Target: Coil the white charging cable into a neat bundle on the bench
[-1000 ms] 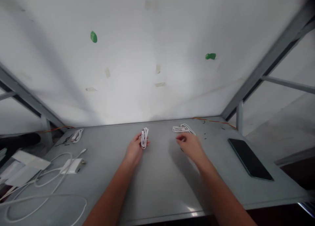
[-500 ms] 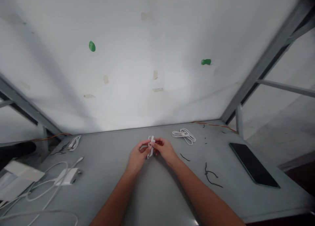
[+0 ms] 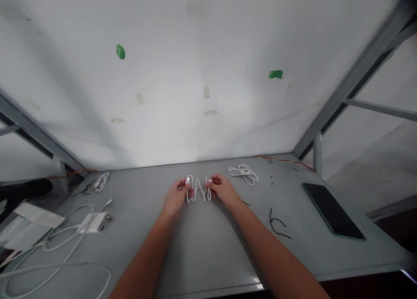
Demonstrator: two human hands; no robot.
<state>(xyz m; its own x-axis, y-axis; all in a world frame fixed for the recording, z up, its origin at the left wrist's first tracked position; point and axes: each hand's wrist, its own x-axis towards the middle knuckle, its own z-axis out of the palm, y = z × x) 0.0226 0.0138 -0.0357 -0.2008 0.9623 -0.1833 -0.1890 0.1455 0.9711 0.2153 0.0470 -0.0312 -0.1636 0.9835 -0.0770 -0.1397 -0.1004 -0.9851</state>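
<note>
Both my hands are over the middle of the grey table [image 3: 202, 247], holding one white cable [image 3: 198, 194] between them. My left hand [image 3: 175, 197] pinches one plug end of it. My right hand [image 3: 223, 191] pinches the other end. The cable hangs in loose loops between the two hands, partly stretched apart. A second coiled white cable [image 3: 243, 173] lies just beyond my right hand.
A dark phone [image 3: 332, 210] lies flat at the right. Black twist ties [image 3: 276, 224] lie near my right forearm. A white charger [image 3: 93, 223] with long white cords sits at the left, with another small coiled cable [image 3: 101, 182] at the back left. A white wall stands behind.
My right hand came across from the far coil to the bundle in my left hand. The two hands then drew apart, and the tight bundle opened into loose loops.
</note>
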